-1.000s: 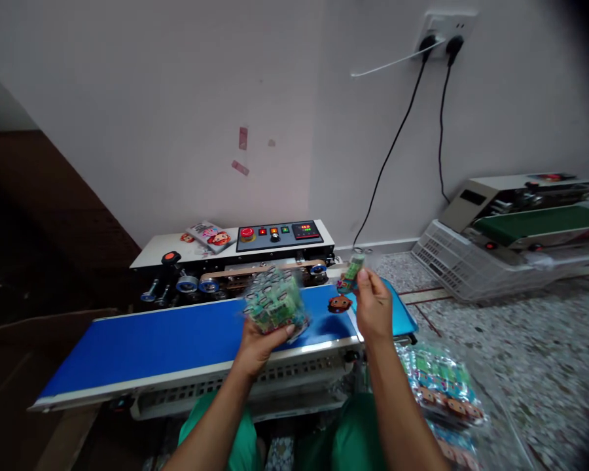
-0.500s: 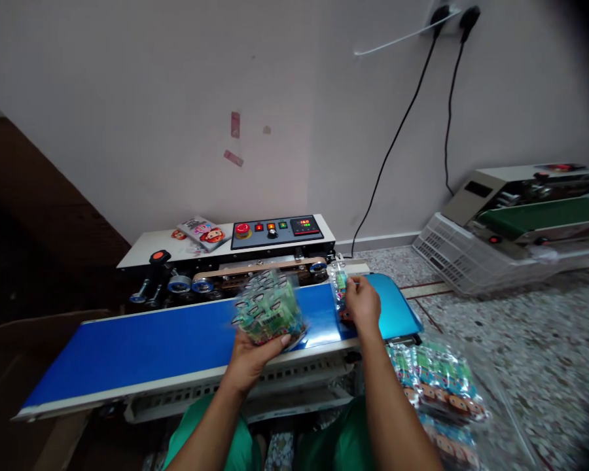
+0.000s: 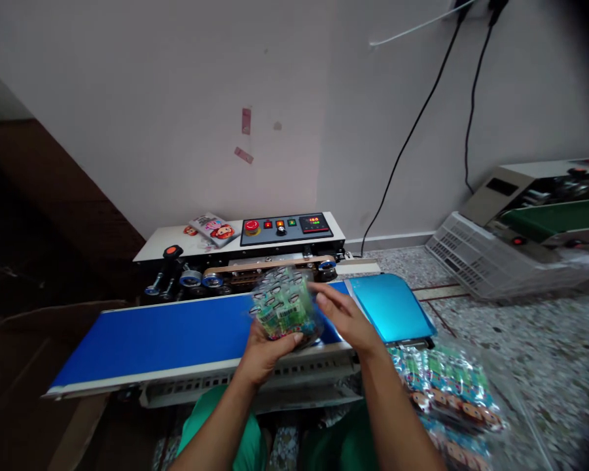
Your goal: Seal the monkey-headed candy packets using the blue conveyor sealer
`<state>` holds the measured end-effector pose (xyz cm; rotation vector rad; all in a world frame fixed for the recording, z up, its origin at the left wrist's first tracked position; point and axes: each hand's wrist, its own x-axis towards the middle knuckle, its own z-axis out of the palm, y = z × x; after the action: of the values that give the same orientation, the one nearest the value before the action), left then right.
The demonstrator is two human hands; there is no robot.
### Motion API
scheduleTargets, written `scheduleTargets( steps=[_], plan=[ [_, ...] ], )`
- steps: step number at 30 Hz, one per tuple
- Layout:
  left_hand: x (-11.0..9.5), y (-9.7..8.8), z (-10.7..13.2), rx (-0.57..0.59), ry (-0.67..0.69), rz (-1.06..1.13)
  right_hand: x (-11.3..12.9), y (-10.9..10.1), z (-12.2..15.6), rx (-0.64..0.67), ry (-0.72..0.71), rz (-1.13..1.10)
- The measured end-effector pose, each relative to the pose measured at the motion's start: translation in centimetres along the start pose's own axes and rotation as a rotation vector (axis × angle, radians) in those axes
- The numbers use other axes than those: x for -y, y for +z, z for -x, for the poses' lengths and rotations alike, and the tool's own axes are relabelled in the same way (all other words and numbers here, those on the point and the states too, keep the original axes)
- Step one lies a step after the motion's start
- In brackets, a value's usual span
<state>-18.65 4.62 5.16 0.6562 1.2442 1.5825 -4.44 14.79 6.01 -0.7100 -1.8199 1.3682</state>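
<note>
My left hand (image 3: 267,353) is closed around a stack of clear plastic packets (image 3: 287,311) with green tops, barcodes and hang holes, its thumb over the front. The stack is above the blue conveyor belt (image 3: 171,333) of a sealing machine. My right hand (image 3: 346,317) is at the stack's right edge, fingers stretched out and thumb apart. I see no separate packet in it; whether its fingertips touch the stack is hard to tell.
Behind the belt is the sealer's control panel (image 3: 285,229), with a printed packet (image 3: 216,229) lying on top. More packets (image 3: 451,386) lie in clear plastic at lower right. A second sealer (image 3: 544,196) rests over a white crate (image 3: 476,261). A cardboard box (image 3: 34,386) stands at left.
My right hand has moved left from the belt's right end to the stack. The single packet it held no longer shows separately. The view has shifted slightly.
</note>
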Motion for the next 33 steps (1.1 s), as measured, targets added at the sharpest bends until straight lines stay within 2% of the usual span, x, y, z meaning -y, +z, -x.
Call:
scheduleTargets(
  steps=[1,3,7,11,15,19,23,28,33],
  plan=[
    [0.0,0.1,0.0,0.006,0.001,0.002,0.4,0.4,0.3,0.037,-0.01,-0.026],
    [0.0,0.2,-0.1,0.024,0.01,-0.003,0.9,1.2,0.5,-0.015,-0.023,-0.04],
    [0.3,0.3,-0.4,0.009,0.045,0.004,0.9,2.6,0.4,-0.311,-0.1,0.026],
    [0.2,0.5,-0.5,0.011,0.069,0.009,0.6,3.2,0.4,-0.574,-0.182,0.096],
    [-0.2,0.7,-0.2,0.019,0.07,-0.031,-0.2,3.1,0.3,-0.756,-0.11,0.033],
    [-0.4,0.8,-0.2,0.025,0.056,-0.031,-0.7,2.6,0.1,-0.826,-0.071,0.012],
    [-0.2,0.8,-0.3,0.049,0.051,-0.024,-0.3,2.1,0.3,-0.847,-0.117,0.003],
    [0.2,0.5,-0.3,0.021,0.032,-0.048,0.4,1.6,0.5,-0.928,-0.252,-0.072],
    [0.1,0.4,-0.3,-0.009,0.032,-0.073,0.0,0.2,0.4,-0.985,-0.24,-0.062]
  ],
)
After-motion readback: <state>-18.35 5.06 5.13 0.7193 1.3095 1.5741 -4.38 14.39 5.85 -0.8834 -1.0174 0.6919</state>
